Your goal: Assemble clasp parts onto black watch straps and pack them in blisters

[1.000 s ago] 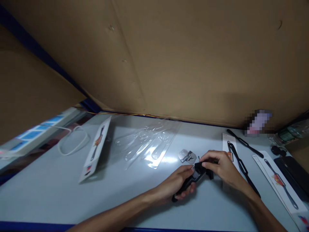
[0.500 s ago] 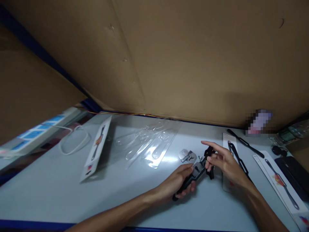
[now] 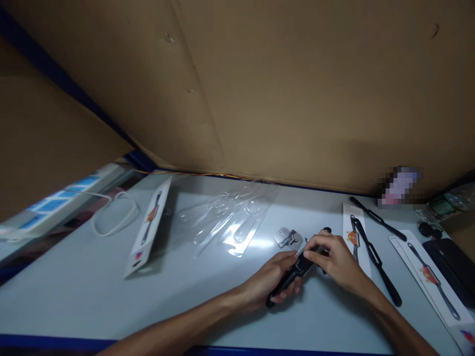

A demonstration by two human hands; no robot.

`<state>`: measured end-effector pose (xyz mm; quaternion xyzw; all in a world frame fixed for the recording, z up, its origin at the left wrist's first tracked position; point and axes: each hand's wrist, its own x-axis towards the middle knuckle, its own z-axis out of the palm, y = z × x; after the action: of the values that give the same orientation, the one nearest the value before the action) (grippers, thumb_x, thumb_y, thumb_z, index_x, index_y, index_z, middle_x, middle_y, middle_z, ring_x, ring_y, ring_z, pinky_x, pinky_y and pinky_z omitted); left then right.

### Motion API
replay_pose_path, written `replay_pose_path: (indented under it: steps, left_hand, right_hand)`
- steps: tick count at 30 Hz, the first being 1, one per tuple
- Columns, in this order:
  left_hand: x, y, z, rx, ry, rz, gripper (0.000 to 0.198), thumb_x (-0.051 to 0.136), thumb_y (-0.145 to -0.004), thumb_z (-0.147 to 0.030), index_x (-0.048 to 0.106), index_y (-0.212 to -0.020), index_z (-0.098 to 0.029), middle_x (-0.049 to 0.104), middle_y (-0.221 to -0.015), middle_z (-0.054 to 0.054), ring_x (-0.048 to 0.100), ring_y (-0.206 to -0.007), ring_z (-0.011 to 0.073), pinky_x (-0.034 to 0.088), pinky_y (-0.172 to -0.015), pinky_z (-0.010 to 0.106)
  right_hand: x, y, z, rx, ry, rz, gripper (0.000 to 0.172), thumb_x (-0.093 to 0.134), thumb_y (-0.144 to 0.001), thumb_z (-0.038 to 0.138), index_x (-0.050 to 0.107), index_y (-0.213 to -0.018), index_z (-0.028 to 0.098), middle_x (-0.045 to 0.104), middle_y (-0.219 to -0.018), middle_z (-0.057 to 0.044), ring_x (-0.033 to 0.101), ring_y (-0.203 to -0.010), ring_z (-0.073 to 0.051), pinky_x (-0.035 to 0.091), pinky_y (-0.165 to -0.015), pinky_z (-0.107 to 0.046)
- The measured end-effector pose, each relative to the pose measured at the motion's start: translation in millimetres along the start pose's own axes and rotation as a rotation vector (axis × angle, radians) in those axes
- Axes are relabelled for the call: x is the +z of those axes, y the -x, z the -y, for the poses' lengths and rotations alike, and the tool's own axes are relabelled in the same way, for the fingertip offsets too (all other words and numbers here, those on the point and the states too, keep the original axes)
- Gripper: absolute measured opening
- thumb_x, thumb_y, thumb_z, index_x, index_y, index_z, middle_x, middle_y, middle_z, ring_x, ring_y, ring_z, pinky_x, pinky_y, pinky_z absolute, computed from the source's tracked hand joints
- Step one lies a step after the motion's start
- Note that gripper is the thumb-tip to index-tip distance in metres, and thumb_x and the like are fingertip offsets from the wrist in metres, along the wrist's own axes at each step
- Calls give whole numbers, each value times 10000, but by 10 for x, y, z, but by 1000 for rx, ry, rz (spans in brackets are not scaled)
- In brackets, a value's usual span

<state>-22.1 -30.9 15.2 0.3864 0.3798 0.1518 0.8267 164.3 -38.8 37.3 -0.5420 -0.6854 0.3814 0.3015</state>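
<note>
Left hand: your left hand (image 3: 279, 273) is closed round the handle of the black tool (image 3: 303, 264), held aslant over the right half of the table (image 3: 111, 296).
Right hand: your right hand (image 3: 334, 254) has thumb and fingertips pinched together on the tool's upper end.
Table: metal parts (image 3: 292, 240) just beyond your hands; clear plastic packaging (image 3: 226, 217) farther back.
Room: brown panel (image 3: 278, 99) behind.
Obscured: the tool's upper end, behind your fingers; bottle (image 3: 451, 203), cut off at right.
</note>
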Motion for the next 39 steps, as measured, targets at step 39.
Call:
replay_pose_path:
  steps: [39]
  left_hand:
    - [-48, 76, -166, 286, 109, -287, 402, 680, -806, -531, 462, -928, -215, 509, -645, -72, 296, -409, 25, 144, -370, 162]
  right_hand:
    - [-189, -220, -433, -19, 554, -96, 88, 676, -893, 254, 728, -935, 197, 698, -938, -59, 610, -944, -226, 440, -834, -344]
